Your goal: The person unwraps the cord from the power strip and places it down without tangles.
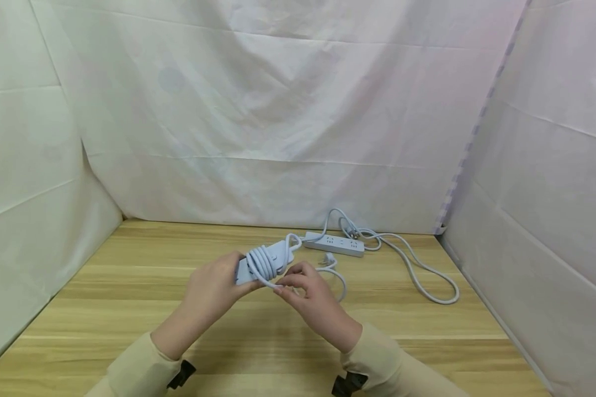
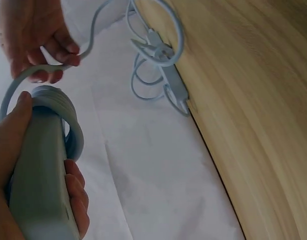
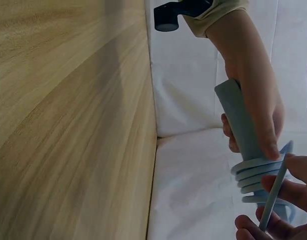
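Note:
A white power strip is gripped around its near end by my left hand, held up over the table. Several turns of its cord wrap around the strip's middle. My right hand pinches the cord just beyond the coil, between thumb and fingers. In the left wrist view the pinched cord arcs from the wrapped turns to the right fingers. The cord's loose tail ends in a plug beyond the right hand. In the right wrist view the coiled turns sit close to the left thumb.
A second white power strip lies at the back of the wooden table. Its cord loops out to the right. White cloth hangs behind the table and along both sides.

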`<state>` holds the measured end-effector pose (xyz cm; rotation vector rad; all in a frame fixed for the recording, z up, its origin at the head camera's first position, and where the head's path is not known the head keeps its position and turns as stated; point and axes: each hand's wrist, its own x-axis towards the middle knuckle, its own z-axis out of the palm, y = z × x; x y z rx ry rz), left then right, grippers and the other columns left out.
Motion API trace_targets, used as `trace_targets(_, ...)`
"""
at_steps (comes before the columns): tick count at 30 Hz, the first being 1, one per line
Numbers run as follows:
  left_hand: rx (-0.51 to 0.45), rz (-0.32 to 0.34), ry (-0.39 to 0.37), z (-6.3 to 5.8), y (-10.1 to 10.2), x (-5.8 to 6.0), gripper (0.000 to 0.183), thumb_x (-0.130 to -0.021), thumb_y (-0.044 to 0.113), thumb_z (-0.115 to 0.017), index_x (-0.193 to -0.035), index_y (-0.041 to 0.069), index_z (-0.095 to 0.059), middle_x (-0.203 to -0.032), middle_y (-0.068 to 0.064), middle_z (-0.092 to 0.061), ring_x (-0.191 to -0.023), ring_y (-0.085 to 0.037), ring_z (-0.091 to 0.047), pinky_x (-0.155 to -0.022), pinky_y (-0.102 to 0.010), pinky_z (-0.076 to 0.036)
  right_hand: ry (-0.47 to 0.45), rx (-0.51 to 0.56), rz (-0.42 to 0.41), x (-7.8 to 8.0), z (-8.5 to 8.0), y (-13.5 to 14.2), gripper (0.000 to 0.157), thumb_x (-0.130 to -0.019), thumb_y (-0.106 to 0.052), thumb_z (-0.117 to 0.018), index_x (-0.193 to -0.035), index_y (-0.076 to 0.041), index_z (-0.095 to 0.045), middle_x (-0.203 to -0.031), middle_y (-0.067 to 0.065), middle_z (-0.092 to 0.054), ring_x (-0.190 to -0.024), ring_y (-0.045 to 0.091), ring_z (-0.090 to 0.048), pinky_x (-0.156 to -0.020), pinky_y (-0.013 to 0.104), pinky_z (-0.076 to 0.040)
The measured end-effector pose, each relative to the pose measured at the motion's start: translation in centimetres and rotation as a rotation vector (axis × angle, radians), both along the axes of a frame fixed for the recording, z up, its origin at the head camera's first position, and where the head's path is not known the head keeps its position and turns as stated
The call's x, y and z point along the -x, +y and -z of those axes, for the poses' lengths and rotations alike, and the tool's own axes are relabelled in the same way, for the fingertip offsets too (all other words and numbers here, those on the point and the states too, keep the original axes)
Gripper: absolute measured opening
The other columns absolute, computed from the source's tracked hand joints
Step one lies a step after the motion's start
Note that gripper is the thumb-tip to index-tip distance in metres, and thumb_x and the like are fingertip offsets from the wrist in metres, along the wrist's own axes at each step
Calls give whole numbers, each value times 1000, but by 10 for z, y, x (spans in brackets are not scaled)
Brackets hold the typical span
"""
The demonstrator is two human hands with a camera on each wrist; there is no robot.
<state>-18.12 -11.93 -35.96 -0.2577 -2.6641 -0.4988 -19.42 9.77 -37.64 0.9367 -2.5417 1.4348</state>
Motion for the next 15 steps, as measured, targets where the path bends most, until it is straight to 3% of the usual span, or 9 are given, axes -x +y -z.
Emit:
trace_targets(5, 84, -13, 15, 3, -4, -1, 55, -70, 61, -78, -89, 11, -64, -62, 7, -51, -48, -10, -42, -42, -29, -34, 141, -50, 14, -2, -5, 2, 10, -91, -26, -71, -92, -17, -73, -101, -8, -50, -91, 16, -53, -77, 36, -46)
trace_targets(10, 169, 1, 49, 7, -8, -3, 52, -69, 66, -73, -70, 18, -52, -55, 9, -42, -43, -10, -38, -38, -29, -30, 271, -91, 17, 0, -9, 7, 8, -86, -20, -76, -89, -14, -72, -100, -6, -49, -87, 11, -50, -73, 30, -45)
trace_targets(15, 251, 11, 27, 10, -11, -3, 55, -69, 68, -70, -69, 17, -49, -54, 9, -41, -43, -9, -37, -38, -28, -30, 444, -136, -26, 8, -12, 13, 12, -82, -16, -80, -88, -10, -72, -101, 0, -50, -89, 14, -52, -76, 30, -47)
